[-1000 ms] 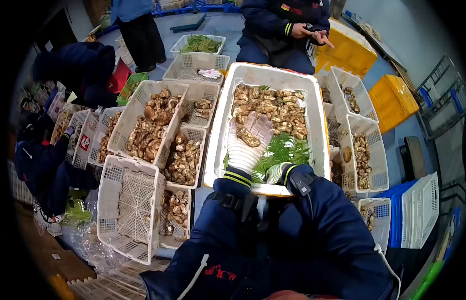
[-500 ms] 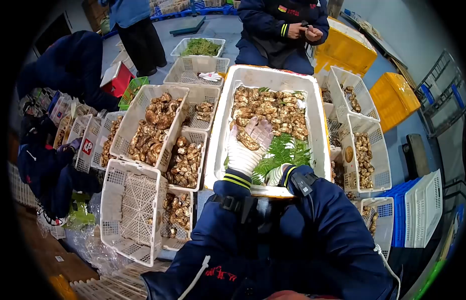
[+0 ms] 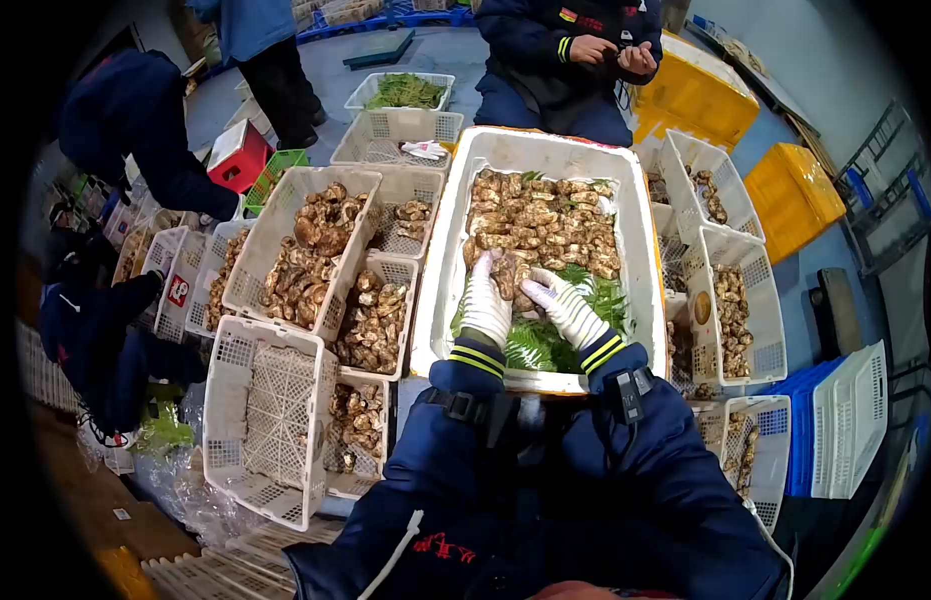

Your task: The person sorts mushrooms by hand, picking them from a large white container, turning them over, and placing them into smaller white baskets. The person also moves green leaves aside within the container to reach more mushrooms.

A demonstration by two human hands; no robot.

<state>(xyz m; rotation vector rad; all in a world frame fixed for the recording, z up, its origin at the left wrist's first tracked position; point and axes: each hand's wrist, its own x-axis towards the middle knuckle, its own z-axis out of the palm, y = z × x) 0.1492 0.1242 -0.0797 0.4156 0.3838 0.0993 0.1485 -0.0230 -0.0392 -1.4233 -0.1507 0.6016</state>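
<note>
Both my hands wear striped white gloves over the white foam box [image 3: 640,300]. My left hand [image 3: 488,300] has its fingers wrapped round brown mushrooms [image 3: 506,274] at the near left of the rows. From the right, my right hand [image 3: 565,308] touches the same mushrooms with its thumb and fingertips. Packed rows of mushrooms [image 3: 545,215] fill the far part of the box. Green fern leaves [image 3: 535,348] lie in the near part, partly under my hands.
White baskets of mushrooms [image 3: 370,325] stand left of the box, more baskets [image 3: 733,320] on the right. An empty basket [image 3: 270,400] is at the near left. One person [image 3: 565,60] sits across; others are at the left. Yellow boxes [image 3: 793,200] stand right.
My left hand has turned from palm up with a mushroom to gripping mushrooms at the row's edge. My right hand has moved forward from the near rim to meet them.
</note>
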